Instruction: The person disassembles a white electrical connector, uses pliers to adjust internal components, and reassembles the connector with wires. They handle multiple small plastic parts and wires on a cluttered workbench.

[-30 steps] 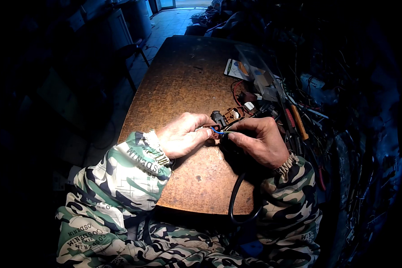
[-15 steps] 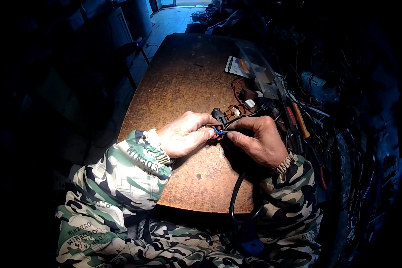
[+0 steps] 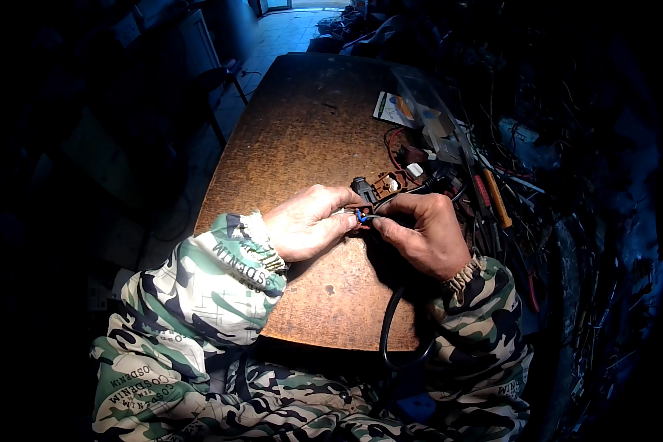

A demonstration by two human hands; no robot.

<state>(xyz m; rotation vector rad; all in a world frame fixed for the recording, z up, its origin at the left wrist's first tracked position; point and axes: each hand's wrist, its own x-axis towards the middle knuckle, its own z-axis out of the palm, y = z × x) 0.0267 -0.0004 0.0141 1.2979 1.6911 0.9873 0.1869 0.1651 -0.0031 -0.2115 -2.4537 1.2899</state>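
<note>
Over the last second the blue wire [image 3: 362, 219] goes from stretching out of the small brown housing [image 3: 366, 208] to lying in a tighter bend close against it, and the right hand [image 3: 429, 230] now works right at the housing's edge; so the wiring in hand seems to be gathering at the housing rather than spanning a gap. The right thumb and forefinger are pinched together on the wire, the other fingers curled in behind. The left hand [image 3: 313, 223] is closed around the left end of the housing, its thumb along the near side, holding it just above the table [image 3: 295, 147]. At this scale, whether the wire's tip sits inside the housing is hard to tell. Just beyond the fingers lie a dark grey part [image 3: 362, 189] and an open brown casing [image 3: 385, 184], while a black cable [image 3: 385, 331] loops over the table's near edge below the right hand.
</note>
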